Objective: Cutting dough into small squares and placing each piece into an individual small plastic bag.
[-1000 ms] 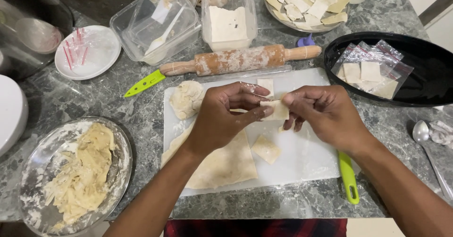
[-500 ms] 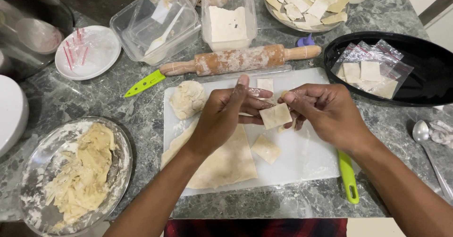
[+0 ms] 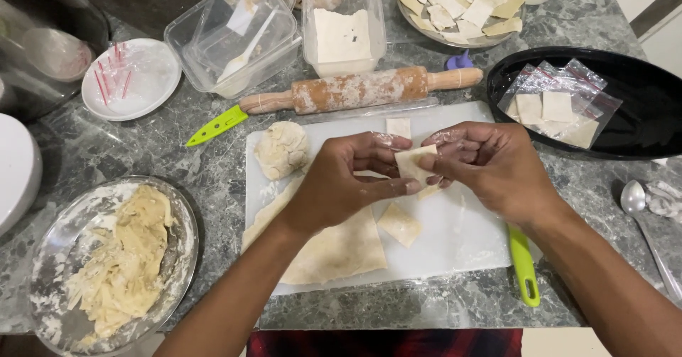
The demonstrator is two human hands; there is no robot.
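Dough square: I'm holding a small pale square of rolled dough [image 3: 414,165], thin and floury, tilted up with one corner pointing toward the far edge of the cutting board [image 3: 469,236]. It sits in the air over the middle of the board, touching nothing but my fingers.
Left hand: my left hand [image 3: 348,183] has thumb and forefinger closed narrow on the square's left edge.
Right hand: my right hand [image 3: 494,165] pinches the right edge the same way, fingertips tight together, other fingers curled in.
On the board: rolled dough sheet [image 3: 334,247] at the near left corner, one cut square [image 3: 399,223] just beside it, another cut piece [image 3: 398,127] at the far edge, dough ball [image 3: 282,149] at the far left corner.
Around it: rolling pin [image 3: 362,90] right along the board's far edge, green knife handle [image 3: 523,264] sticking out by the near right corner, black tray [image 3: 639,94] with bagged squares at the counter's right edge.
Change: half a second ago the square lay flatter and a bit more to the right; now my hands have drawn closer and tipped it up.
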